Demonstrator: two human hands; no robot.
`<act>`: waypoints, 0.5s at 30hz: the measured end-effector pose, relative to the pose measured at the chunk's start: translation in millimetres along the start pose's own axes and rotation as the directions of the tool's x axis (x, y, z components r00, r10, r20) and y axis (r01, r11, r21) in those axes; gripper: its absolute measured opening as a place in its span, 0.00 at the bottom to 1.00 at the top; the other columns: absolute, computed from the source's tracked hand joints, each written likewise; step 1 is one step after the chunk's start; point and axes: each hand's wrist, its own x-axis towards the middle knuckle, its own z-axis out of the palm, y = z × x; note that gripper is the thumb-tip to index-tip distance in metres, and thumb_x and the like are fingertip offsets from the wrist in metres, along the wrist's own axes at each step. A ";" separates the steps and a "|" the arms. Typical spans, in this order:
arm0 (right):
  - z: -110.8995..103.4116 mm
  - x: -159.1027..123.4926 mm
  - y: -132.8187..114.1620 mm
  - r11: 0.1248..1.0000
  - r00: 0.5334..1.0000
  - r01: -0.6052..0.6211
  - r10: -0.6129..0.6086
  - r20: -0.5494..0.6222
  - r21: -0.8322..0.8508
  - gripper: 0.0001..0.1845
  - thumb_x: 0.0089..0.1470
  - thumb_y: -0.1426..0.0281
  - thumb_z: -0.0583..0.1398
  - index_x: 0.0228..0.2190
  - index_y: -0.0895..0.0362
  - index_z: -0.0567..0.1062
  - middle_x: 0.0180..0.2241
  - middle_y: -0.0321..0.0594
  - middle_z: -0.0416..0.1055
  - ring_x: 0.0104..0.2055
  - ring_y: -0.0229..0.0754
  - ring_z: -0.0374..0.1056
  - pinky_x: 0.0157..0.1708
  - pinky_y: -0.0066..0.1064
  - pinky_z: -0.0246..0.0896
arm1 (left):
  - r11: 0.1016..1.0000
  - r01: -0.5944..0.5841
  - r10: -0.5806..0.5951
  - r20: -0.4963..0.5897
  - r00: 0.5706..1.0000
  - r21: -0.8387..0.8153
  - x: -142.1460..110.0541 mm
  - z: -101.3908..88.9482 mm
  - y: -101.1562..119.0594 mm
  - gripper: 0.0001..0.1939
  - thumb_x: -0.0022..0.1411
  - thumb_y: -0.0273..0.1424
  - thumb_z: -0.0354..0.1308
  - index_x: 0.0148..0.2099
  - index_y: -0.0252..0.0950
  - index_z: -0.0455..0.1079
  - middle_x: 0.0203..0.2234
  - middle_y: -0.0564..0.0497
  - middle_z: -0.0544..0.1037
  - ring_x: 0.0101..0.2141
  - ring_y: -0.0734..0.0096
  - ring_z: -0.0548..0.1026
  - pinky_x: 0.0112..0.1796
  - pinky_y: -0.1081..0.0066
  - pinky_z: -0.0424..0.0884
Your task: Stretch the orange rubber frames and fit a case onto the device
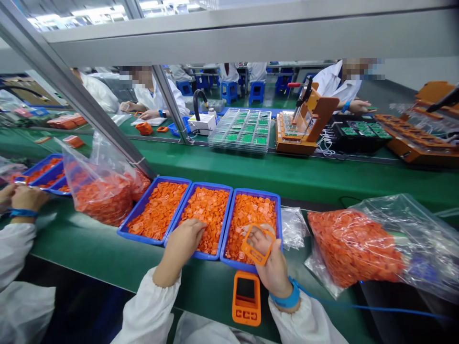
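My right hand (273,267) holds an orange plastic frame (256,257) with a large window and small button slots, raised above the right blue tray (279,203). My left hand (186,239) is over the middle blue tray (206,184); its fingers are drawn together at the small orange plastic pieces (211,215), and whatever is between the fingertips is hidden. A third blue tray (124,230) of similar pieces adjoins on the left. On the green bench below the right tray lies an orange housing (246,298) with a rectangular window.
Bags of orange pieces stand left (103,196) and right (355,243) of the trays. A blue wrist-strap cord (358,306) runs right from my wrist. Another person's hands (27,198) work at far left. Behind are a compartment box (240,129) of green boards and an orange fixture (301,124).
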 end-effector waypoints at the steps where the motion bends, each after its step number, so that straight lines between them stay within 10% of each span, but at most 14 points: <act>1: 0.4 0.4 -0.2 1.000 1.000 0.001 -0.001 -0.003 0.006 0.25 0.62 0.40 0.58 0.48 0.43 0.76 0.48 0.40 0.83 0.53 0.51 0.77 0.57 0.48 0.69 | 1.000 0.002 -0.002 -0.018 1.000 -0.002 -1.1 0.9 -1.0 0.12 0.73 0.31 0.56 0.48 0.38 0.82 0.41 0.43 0.85 0.43 0.54 0.82 0.45 0.61 0.77; 8: -2.0 1.5 3.0 0.999 0.999 -0.041 0.041 -0.020 0.035 0.25 0.63 0.40 0.57 0.49 0.42 0.76 0.51 0.41 0.83 0.55 0.51 0.76 0.59 0.47 0.67 | 0.944 -0.058 -0.045 -0.301 0.952 -0.324 -11.6 1.1 1.7 0.12 0.72 0.32 0.57 0.49 0.40 0.82 0.41 0.44 0.86 0.42 0.57 0.83 0.44 0.63 0.78; 15: -3.5 0.9 5.4 0.998 0.998 -0.052 0.054 -0.044 0.040 0.25 0.61 0.42 0.61 0.50 0.44 0.75 0.54 0.41 0.82 0.58 0.50 0.76 0.57 0.45 0.68 | 0.491 -0.150 -0.058 -0.204 0.977 -0.858 -12.4 0.6 48.1 0.06 0.65 0.32 0.67 0.38 0.40 0.86 0.41 0.43 0.86 0.37 0.61 0.84 0.38 0.67 0.82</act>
